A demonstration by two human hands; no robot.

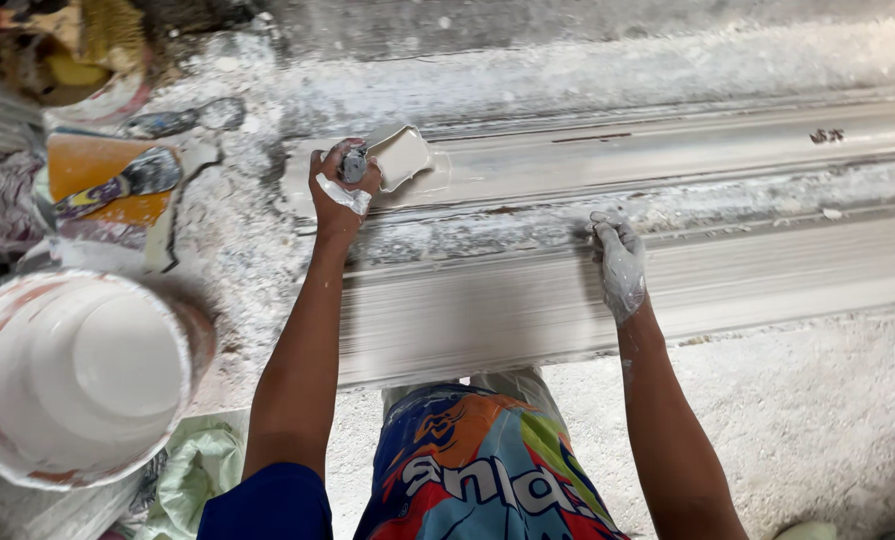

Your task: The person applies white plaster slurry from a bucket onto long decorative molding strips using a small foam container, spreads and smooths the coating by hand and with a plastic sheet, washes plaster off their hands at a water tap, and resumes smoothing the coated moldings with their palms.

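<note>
- A long moulded plaster strip [667, 270] is seen stretched across a plaster-crusted surface [817, 420], running from the middle to the right edge.
- A large white bucket [72, 375] is seen at the lower left, filled nearly to the rim with smooth white plaster.
- An orange board [92, 165] is laid above the bucket, with a dark-handled scraper [122, 185] resting on it.
- The right hand [619, 265], coated in plaster, is laid flat and open on the upper edge of the strip's front face.
- The left hand [339, 190] is closed around the handle of a small trowel [397, 155], whose blade, loaded with wet plaster, is pressed on the strip's left end.
</note>
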